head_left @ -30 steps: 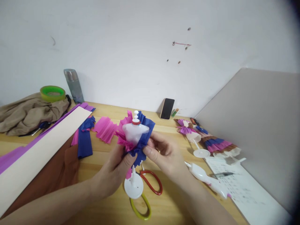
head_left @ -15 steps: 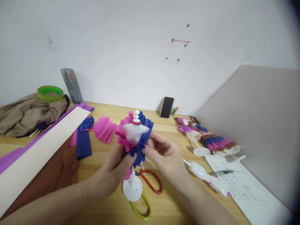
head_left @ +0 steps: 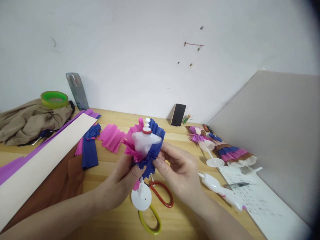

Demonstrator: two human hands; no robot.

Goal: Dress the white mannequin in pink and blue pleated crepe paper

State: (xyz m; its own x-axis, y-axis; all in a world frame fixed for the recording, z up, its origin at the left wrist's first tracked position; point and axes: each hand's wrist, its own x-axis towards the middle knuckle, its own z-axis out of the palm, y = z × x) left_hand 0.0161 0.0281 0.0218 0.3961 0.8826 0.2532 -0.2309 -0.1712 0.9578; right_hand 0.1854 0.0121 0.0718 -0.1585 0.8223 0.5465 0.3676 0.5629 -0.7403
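Observation:
A small white mannequin bust with a red-banded neck and a knob on top is between my hands, tilted toward me. Pink crepe paper wraps one side of it, and pleated blue crepe paper runs round the other. My left hand holds the bust from below, its thumb pressed on the lower edge of the blue paper. With thumb and fingers, my right hand pinches the blue paper at the right. The round white base shows below; the lower body is hidden by paper and fingers.
Scissors with red and yellow handle loops lie under the base. Crepe strips and a long cream strip lie left. Two dressed mannequins, a white plastic piece and a written sheet are right. A phone leans on the wall.
The bust and the blue paper have shifted very slightly right. Both hands keep the same hold.

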